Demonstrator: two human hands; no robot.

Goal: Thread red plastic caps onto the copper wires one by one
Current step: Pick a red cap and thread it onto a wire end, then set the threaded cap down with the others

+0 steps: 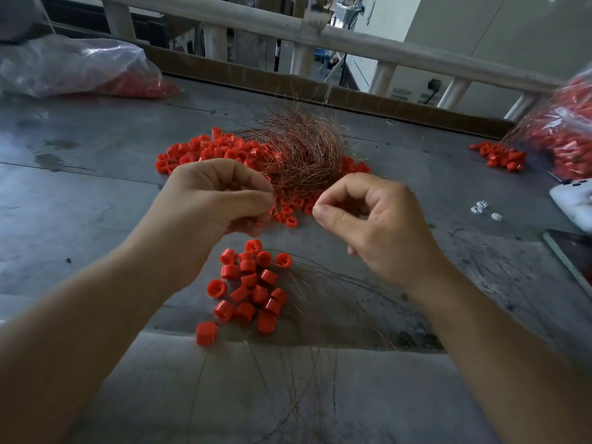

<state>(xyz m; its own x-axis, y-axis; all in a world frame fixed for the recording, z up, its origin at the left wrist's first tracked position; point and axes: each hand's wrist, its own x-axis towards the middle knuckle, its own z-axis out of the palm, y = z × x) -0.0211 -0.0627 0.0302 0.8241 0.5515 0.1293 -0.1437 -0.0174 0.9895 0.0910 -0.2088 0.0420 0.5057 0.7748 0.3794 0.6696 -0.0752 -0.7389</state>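
Apparently, left hand (217, 200) tight around a half-hidden red cap (258, 223), right hand (368, 225) pinch-tight on faint wire (315, 204).

Noted grey, stained surface (96, 187); brown cardboard strip (230, 70) along its far edge, pale railing (400, 54) just behind it, off-white wall (512, 33) further behind.

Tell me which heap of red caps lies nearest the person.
The small cluster in front; the bigger heap sits farther back, by the copper wire bundle.

wire tangle (298, 152) on loose caps (205, 150) | capped wires (253, 286) nearer | bags (73, 68) far-left, far-right
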